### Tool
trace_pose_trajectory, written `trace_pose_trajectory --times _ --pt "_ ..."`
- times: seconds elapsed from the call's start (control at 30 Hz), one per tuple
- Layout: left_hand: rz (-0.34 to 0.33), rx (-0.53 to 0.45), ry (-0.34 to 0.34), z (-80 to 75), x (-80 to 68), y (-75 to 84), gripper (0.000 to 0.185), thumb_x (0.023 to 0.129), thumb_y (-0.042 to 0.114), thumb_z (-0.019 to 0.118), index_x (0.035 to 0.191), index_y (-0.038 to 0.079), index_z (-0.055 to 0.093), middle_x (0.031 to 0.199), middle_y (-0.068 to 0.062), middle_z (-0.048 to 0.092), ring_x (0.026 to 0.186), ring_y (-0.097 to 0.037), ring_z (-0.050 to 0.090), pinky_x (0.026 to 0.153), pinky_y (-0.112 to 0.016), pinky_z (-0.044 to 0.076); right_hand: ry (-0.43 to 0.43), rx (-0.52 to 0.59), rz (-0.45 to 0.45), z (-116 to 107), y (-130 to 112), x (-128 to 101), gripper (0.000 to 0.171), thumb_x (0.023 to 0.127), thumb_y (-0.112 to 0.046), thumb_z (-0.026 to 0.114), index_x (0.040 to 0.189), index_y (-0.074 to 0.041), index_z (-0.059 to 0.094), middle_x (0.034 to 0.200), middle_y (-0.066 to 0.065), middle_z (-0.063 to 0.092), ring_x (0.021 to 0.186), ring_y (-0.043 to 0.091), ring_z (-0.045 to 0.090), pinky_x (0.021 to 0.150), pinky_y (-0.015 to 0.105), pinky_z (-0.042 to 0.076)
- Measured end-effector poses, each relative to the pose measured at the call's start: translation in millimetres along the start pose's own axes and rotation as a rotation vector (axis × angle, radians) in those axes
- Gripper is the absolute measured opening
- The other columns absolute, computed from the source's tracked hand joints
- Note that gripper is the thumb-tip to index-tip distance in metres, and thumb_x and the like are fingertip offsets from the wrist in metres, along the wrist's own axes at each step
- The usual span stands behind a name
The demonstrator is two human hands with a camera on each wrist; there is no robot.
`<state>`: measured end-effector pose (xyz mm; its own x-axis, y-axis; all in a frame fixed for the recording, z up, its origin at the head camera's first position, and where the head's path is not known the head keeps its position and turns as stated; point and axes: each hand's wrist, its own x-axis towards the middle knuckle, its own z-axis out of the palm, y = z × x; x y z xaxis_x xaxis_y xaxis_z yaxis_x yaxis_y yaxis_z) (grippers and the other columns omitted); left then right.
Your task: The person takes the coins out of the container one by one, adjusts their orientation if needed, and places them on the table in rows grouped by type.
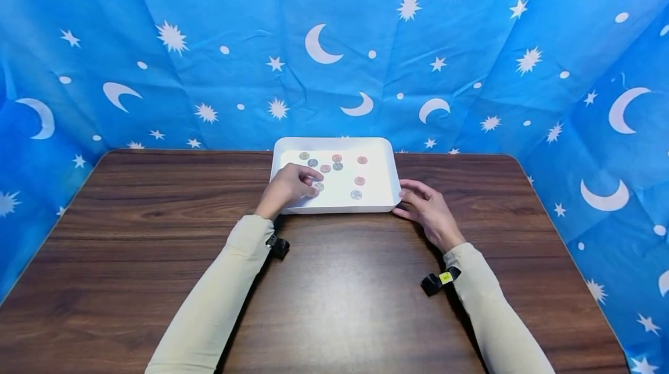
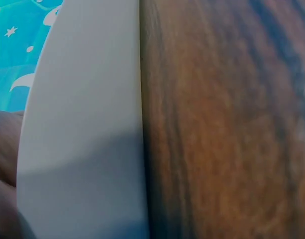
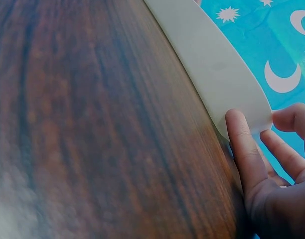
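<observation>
Head view: left hand (image 1: 286,187) fingers pinching a coin (image 1: 317,187) in tray (image 1: 384,156), right hand (image 1: 430,211) fingers relaxed against its corner.

Both arms w/ long pale cream sleeves (image 1: 219,298), snug to wrists. Small black cam clipped under each cuff, on the side away from the white tray (image 1: 387,156); right-wrist cam (image 1: 438,281) has a yellow sticker, left cam (image 1: 278,245) plain black.
</observation>
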<state>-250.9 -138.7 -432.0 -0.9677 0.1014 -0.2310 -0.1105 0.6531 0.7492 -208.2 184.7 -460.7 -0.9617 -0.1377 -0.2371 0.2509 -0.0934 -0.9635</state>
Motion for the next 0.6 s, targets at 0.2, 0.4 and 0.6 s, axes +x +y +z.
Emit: trace_pose_trajectory --times 0.2,0.4,0.6 --pt "-0.017 0.060 0.018 0.0 2.1 3.7 0.022 0.092 0.010 0.081 0.113 0.013 0.080 0.089 -0.001 0.058 0.078 -0.019 0.049 0.072 -0.034 0.040 -0.005 0.020 -0.010 -1.0 0.0 -1.8 0.045 0.108 -0.011 0.060 0.150 0.001 0.051 0.153 0.021 0.046 0.119 0.024 0.063 0.092 0.037 0.059" --pt "0.023 0.120 0.005 -0.2 2.9 6.7 0.015 0.092 0.006 0.080 0.104 0.010 0.072 0.089 -0.002 0.055 0.079 -0.020 0.050 0.074 -0.034 0.040 -0.005 0.023 -0.016 -0.3 0.6 -0.4 0.044 0.108 -0.011 0.060 0.150 0.001 0.052 0.151 0.021 0.047 0.117 0.023 0.064 0.091 0.036 0.060" --pt "0.128 0.183 -0.003 0.6 1.5 3.4 0.022 0.092 0.006 0.078 0.111 0.009 0.066 0.089 -0.004 0.058 0.078 -0.020 0.052 0.071 -0.033 0.042 -0.016 0.032 -0.023 -0.6 2.5 1.3 0.045 0.108 -0.010 0.060 0.150 0.002 0.051 0.149 0.022 0.049 0.116 0.021 0.065 0.092 0.037 0.060"
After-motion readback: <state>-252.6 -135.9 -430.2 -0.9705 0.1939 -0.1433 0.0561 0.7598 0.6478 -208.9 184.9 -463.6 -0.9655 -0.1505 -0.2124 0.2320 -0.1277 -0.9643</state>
